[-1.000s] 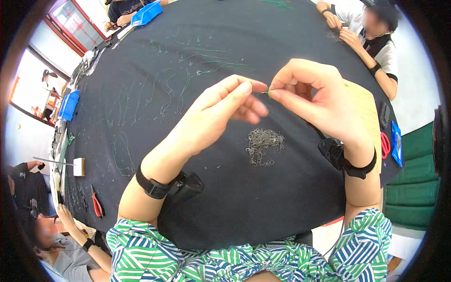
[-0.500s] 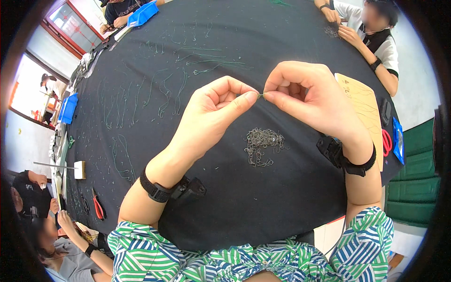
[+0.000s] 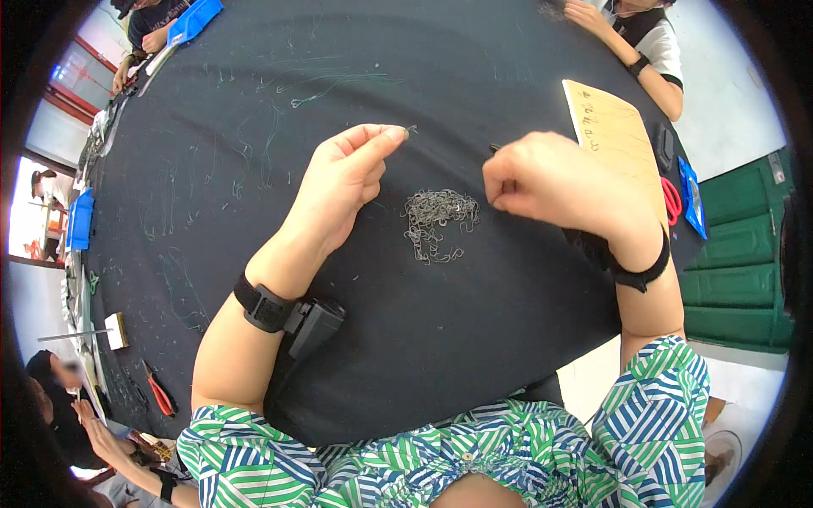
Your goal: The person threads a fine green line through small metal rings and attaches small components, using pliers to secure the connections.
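My left hand pinches a short bit of green fishing line between thumb and forefinger. Whether a hook sits under the fingertips is hidden. My right hand, a little smeared, is closed just right of a pile of small grey fish hooks. A small dark tip pokes out past its knuckles; the rest of that thing is hidden. Beyond my hands, lengths of green line, some with hooks, lie spread over the black cloth.
At the right lie a wooden board, a black case, red-handled scissors and a blue packet. Red-handled pliers lie at the left. Blue trays stand along the left edge. Other people work around the table.
My hands have come apart; before, their fingertips met on the green line. The right hand has moved away from the left and closed. The whole view has shifted.
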